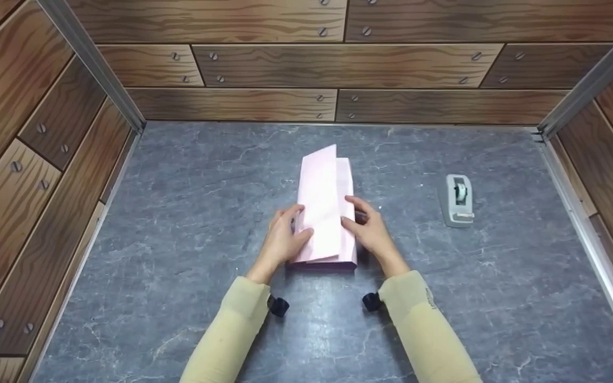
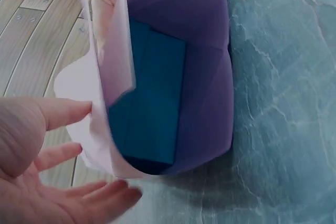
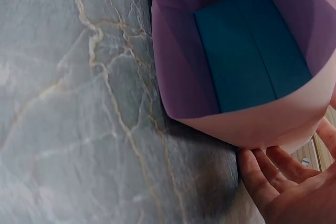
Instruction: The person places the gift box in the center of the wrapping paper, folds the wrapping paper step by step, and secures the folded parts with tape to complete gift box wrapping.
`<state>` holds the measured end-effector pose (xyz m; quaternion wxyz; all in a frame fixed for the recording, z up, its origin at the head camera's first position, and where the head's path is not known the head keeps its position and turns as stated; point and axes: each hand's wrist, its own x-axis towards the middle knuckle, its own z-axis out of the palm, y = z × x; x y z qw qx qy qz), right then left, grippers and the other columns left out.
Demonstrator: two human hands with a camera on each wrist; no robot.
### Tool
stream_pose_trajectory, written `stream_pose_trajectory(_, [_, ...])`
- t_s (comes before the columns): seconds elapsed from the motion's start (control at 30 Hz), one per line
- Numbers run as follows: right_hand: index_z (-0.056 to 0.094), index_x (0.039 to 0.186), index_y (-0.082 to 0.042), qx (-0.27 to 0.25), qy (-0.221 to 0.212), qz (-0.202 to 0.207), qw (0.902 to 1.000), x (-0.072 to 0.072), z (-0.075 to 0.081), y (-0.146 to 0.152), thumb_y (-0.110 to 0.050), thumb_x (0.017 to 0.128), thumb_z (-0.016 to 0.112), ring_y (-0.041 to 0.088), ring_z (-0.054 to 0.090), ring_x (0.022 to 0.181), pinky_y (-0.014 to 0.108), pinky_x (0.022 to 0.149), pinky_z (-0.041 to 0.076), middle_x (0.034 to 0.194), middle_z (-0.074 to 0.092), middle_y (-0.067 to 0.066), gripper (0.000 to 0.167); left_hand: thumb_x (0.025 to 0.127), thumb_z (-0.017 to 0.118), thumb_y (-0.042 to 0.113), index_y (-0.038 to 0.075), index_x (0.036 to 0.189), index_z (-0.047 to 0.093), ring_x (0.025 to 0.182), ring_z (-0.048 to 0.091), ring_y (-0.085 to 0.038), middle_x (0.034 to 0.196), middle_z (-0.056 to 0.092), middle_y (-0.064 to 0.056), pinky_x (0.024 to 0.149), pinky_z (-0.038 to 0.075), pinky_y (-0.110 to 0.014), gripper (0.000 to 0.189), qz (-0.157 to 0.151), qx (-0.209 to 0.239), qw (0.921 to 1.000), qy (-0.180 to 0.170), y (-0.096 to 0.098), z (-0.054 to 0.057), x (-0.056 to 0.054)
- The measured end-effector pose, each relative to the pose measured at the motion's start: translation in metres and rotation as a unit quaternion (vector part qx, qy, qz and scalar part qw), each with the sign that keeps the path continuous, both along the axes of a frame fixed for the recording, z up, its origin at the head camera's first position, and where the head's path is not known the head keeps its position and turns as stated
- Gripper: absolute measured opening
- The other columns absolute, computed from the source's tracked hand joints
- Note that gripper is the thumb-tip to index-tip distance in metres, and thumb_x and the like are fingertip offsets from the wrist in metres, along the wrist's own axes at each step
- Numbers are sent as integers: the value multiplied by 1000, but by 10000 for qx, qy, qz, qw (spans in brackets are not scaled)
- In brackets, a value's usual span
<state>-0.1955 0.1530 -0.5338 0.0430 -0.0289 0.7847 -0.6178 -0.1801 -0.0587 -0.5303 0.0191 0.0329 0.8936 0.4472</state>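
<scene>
A sheet of pink paper (image 1: pixel 320 205) stands wrapped as a loose tube, its left flap lapping over the right one. Inside it, seen through the near end, lies a teal box (image 2: pixel 157 93); the paper's inner side looks purple. My left hand (image 1: pixel 283 239) touches the paper's left side, thumb on the upper flap and the other fingers fairly straight. On the opposite side my right hand (image 1: pixel 373 229) holds the paper, thumb and index finger over its top edge, the other fingers curved against the side wall (image 3: pixel 262 129).
A grey tape dispenser (image 1: pixel 458 201) stands to the right on the dark marbled table (image 1: pixel 179 213). Wood-patterned panels (image 1: pixel 338 66) close off the back and both sides, with metal rails at the corners.
</scene>
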Motion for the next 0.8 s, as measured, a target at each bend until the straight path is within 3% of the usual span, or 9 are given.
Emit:
stream_pose_trajectory(0.17, [50,140,0,-170,-37,-94,9998,-10,-24,3,-4,88,70,40,58,112,37,83,53,131,52,28,55,99,58,21,6,142,51,120,57,-30,135,55,-19,100,45,-41,46,-282,155,9995,-47,-1,-1,1])
stream_pose_trajectory(0.37, [55,138,-4,33,118,-197,9997,-12,-30,4,-4,88,69,39,59,110,41,87,51,129,54,25,52,101,55,22,10,135,60,119,56,-31,135,53,-20,99,46,-42,37,-394,-243,9989,79,2,0,1])
stream_pose_trajectory(0.5, [56,137,-5,275,175,-213,9992,-13,-30,4,-6,88,70,38,58,111,46,94,46,129,55,24,51,98,60,21,13,135,61,123,52,-33,138,48,-22,100,45,-45,38,-498,-747,9958,147,6,-1,0])
stream_pose_trajectory(0.67, [56,137,-3,252,93,-193,9995,-13,-28,4,-6,89,70,38,58,111,47,93,47,129,55,24,51,98,59,23,19,143,53,138,36,-36,155,28,-21,108,36,-46,46,-623,-1201,9907,139,9,-3,-3])
stream_pose_trajectory(0.8, [53,138,2,282,92,-111,9995,-6,-11,1,-4,90,68,42,57,111,47,92,48,129,53,28,51,100,56,25,19,143,53,145,21,-34,160,21,-12,114,25,-47,43,-933,-1373,9857,284,8,-5,-6])
